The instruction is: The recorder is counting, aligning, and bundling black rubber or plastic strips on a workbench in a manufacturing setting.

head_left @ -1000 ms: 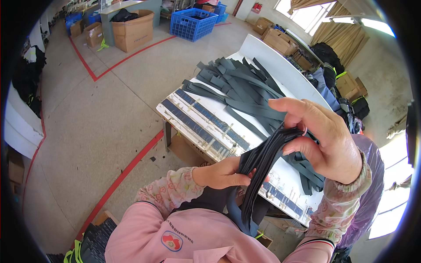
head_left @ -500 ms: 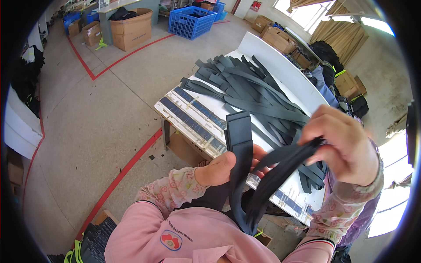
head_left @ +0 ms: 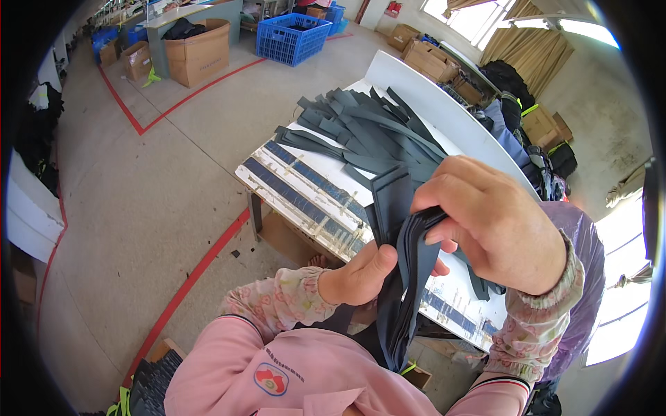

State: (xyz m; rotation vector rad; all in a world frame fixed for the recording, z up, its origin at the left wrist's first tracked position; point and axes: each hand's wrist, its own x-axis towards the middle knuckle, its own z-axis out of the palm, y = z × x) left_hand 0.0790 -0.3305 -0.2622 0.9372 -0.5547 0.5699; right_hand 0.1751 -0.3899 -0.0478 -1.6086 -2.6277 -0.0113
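Note:
A folded bundle of dark grey fabric strips [head_left: 402,305] is held in front of my chest. My left hand [head_left: 364,274] is closed round the bundle, its thumb pressed against the near side and its upper end standing above the grip. My right hand [head_left: 489,222] pinches the other end of the strips between thumb and fingers, close beside the left hand's end. Below both hands the bundle hangs in a loop. Beyond them, a loose heap of similar strips [head_left: 361,128] lies across the white table [head_left: 277,184], partly hidden by my right hand.
The table has a raised white board [head_left: 444,104] along its far side. On the floor stand a blue plastic crate [head_left: 293,40] and a large cardboard box [head_left: 198,54]. Red tape lines [head_left: 191,295] mark the floor. Bags and cartons [head_left: 544,128] are piled at the right wall.
My right hand has moved left and slightly down, bringing its end of the strips against the bundle in my left hand. The loop between them has narrowed.

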